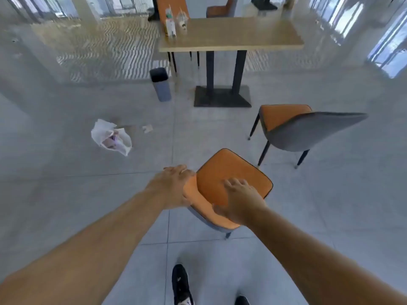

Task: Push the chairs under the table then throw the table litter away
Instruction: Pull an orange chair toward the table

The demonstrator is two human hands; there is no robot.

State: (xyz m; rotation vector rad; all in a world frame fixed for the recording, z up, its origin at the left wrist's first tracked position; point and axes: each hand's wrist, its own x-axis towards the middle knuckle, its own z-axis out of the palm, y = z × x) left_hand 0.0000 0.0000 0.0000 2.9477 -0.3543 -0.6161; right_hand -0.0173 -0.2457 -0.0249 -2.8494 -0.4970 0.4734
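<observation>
Both hands grip the backrest of the nearest orange chair (231, 183): the left hand (174, 188) closes over its left end and the right hand (240, 201) over its top edge, fingers curled forward. That chair stands well short of the wooden table (231, 36), a second chair (293, 126) closer beside it. Cups and a carton (176, 24) sit on the table's left end, a grey bin (160, 84) on the floor below.

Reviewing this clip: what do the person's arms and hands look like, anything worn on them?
Both arms are bare as far up as the frame shows, with no sleeves in view. The left hand and right hand carry no gloves, and no watch, ring or wristband is visible, though the picture is soft. The only clothing in view is dark shoes.
</observation>
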